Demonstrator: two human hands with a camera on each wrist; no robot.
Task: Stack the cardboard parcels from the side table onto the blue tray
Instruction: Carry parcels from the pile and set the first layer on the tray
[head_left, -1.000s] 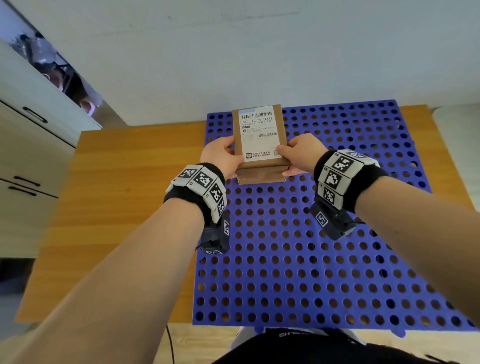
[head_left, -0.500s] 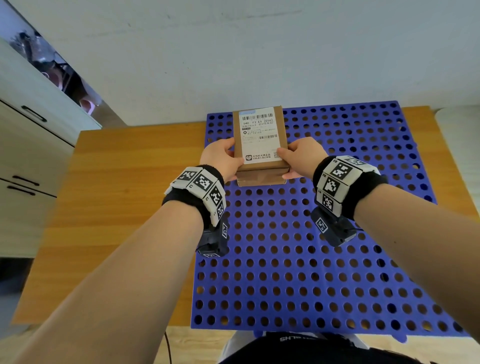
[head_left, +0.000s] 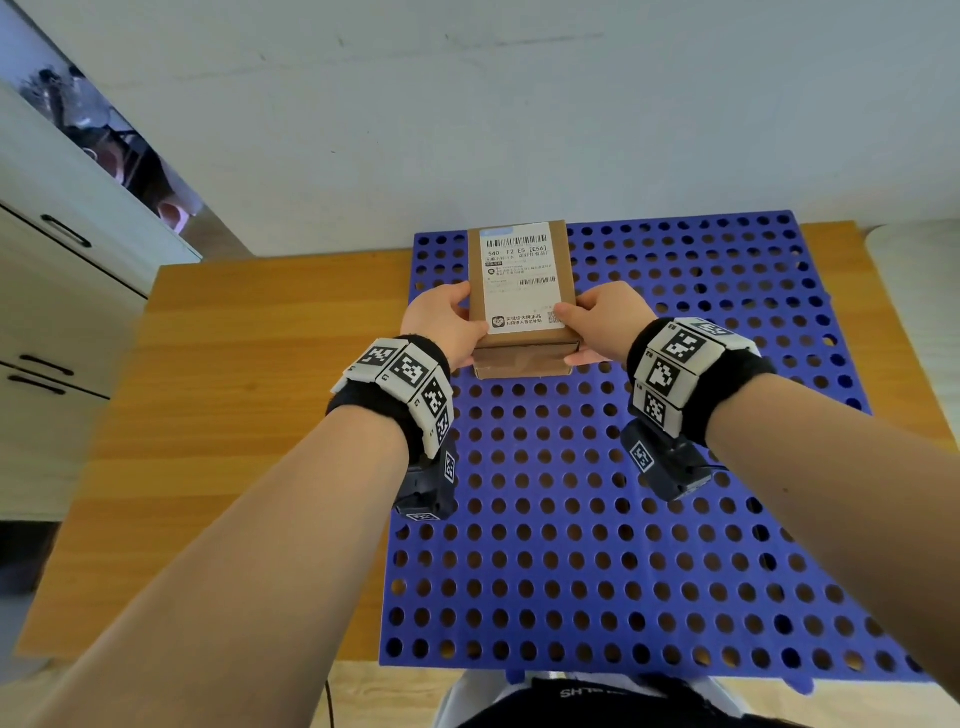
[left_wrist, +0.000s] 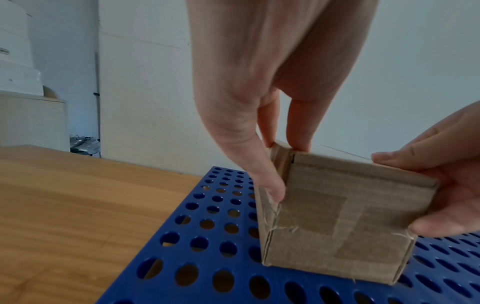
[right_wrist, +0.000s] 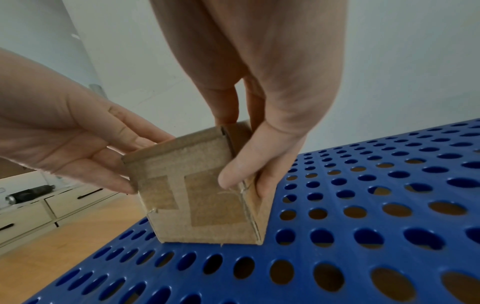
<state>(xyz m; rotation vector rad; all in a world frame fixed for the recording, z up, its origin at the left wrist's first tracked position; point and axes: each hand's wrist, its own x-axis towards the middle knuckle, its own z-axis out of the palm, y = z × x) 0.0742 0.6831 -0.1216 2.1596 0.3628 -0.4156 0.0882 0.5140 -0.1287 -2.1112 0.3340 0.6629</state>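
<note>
A brown cardboard parcel (head_left: 522, 291) with a white shipping label on top stands on the blue perforated tray (head_left: 597, 519), near its far left corner. My left hand (head_left: 447, 322) grips the parcel's left near edge, thumb on top. My right hand (head_left: 605, 325) grips its right near edge the same way. In the left wrist view the taped end of the parcel (left_wrist: 335, 222) rests on the tray (left_wrist: 197, 246), my left hand (left_wrist: 275, 176) pinching its corner. In the right wrist view my right hand (right_wrist: 241, 170) pinches the parcel (right_wrist: 197, 201) at its right corner.
The tray lies on a wooden table (head_left: 249, 415); bare wood shows to its left. White drawer cabinets (head_left: 47, 322) stand left of the table. A pale wall (head_left: 519, 104) rises behind. A white rounded surface (head_left: 919, 270) sits at the far right.
The parcel has come down slightly and now sits flat on the tray. Both hands keep the same hold on its near corners.
</note>
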